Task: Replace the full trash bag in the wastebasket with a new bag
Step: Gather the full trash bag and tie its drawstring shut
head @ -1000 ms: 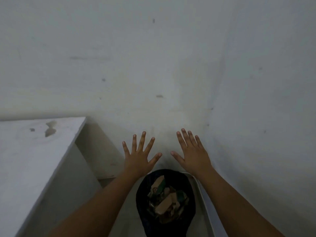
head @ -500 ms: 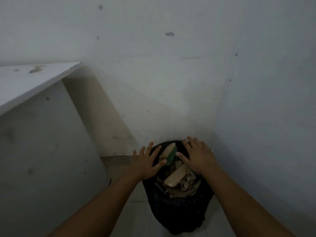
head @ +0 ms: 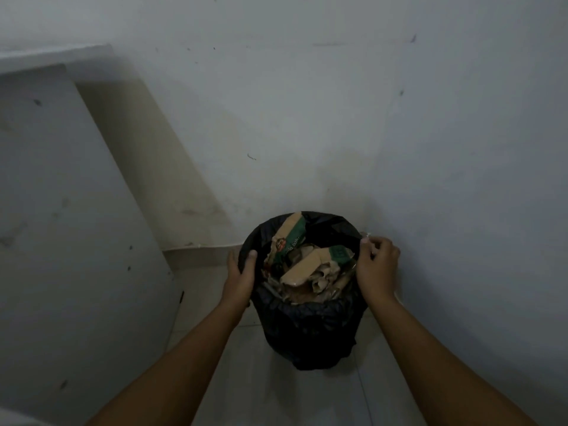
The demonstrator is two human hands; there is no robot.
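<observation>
A wastebasket lined with a black trash bag (head: pixel 310 327) stands on the floor in a corner. The bag is folded over the rim and hides the basket itself. Crumpled brown paper and green-printed cardboard packs (head: pixel 307 262) fill it to the top. My left hand (head: pixel 241 276) grips the bag's left rim, thumb inside and fingers outside. My right hand (head: pixel 376 265) is at the right rim with curled fingers pinching the bag's edge.
White walls meet in a corner just behind the basket. A white slanted panel (head: pixel 76 226) rises on the left, with a beige sloped surface (head: pixel 159 167) beside it. Pale floor tiles (head: pixel 270 388) lie in front of the basket.
The view has tilted down and closer. Both hands moved from spread flat over the trash to the sides of the rim, and their fingers closed on the bag's edge.
</observation>
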